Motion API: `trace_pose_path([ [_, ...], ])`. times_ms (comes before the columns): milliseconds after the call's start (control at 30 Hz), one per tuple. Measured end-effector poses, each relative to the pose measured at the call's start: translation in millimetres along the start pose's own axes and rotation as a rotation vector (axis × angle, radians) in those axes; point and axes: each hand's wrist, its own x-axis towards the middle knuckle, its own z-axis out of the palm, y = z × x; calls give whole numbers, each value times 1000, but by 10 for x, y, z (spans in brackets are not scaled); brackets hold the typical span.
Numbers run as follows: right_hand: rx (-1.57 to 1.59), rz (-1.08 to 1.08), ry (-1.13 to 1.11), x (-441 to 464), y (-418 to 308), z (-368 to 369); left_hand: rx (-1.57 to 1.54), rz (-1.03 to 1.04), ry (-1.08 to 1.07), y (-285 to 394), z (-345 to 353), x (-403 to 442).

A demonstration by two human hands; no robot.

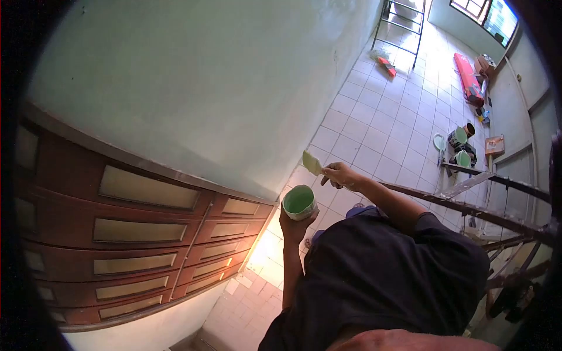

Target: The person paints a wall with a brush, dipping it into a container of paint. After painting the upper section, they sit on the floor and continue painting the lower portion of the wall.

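Note:
My left hand [294,225] is wrapped round a round paint pot [310,210] with pale green paint inside. Between the fingers of my right hand [341,175] is a paintbrush [312,162], its bristle end coated in light green and pointing up and left, away from the pot. The brush is apart from the pot, a little above and to the right of it in view. Beyond both hands stands a pale green wall [193,88]; whether the brush touches it cannot be made out, though a gap seems to show.
Brown wooden louvred panels [140,205] fill the lower left. A dark metal frame [468,205] stands close on my right. On the tiled floor [374,134] are paint cans [458,137], a red long bag [468,79] and a ladder [398,35] farther off.

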Motion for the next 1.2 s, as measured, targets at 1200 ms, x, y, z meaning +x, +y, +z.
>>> trace_pose_path([
  [1200, 114, 22, -31, -1731, 604, -971, 145, -114, 107, 48, 1388, -1743],
])
